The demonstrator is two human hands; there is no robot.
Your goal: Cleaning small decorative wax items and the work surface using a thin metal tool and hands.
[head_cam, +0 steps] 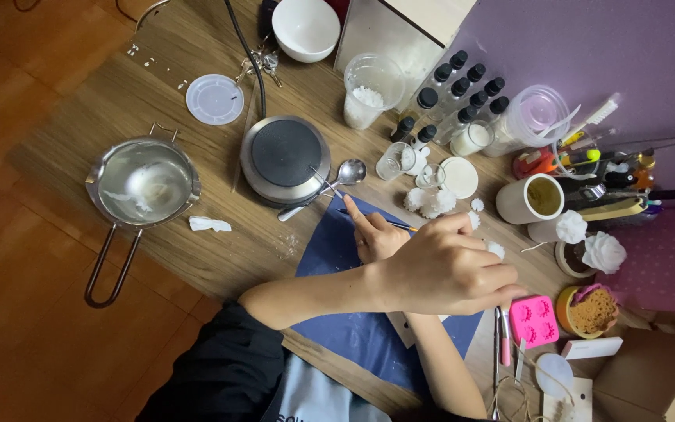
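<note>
1. Nearest the camera, the left arm comes out of a dark sleeve at 7 o'clock and runs across the frame toward 3 o'clock. It passes over the other forearm.
2. The left hand (447, 266) shows its back to the camera with the knuckles up. Its fingers curl down and in to a narrow, loose fist. Whether they pinch anything underneath cannot be told.
3. The right forearm rises from 6 o'clock, goes under the left wrist, and ends in the right hand (374, 234), just at 10 o'clock of the left hand.
4. The right hand's fingers are closed round a thin stick (397, 225), and its forefinger stretches out toward 11 o'clock.
5. The thin stick lies nearly flat. Its long axis runs from about 10 o'clock to 4 o'clock, with the dark end pointing to 10 o'clock. The yellowish end is tucked between the two hands.
6. Both hands sit over a blue mat (330, 250) on the wooden table (103, 101).
7. A pink mould (533, 320) lies at 4 o'clock of the left hand.
8. White flower shapes (430, 202) rest just beyond the hands at 12 o'clock.
9. Farther off at 10 o'clock, a spoon (351, 171) leans on a round hot plate (285, 159).
10. A metal pouring pot (144, 182) stands well apart at 9 o'clock.
11. Dropper bottles (455, 94) stand farthest away at 12 o'clock.
</note>
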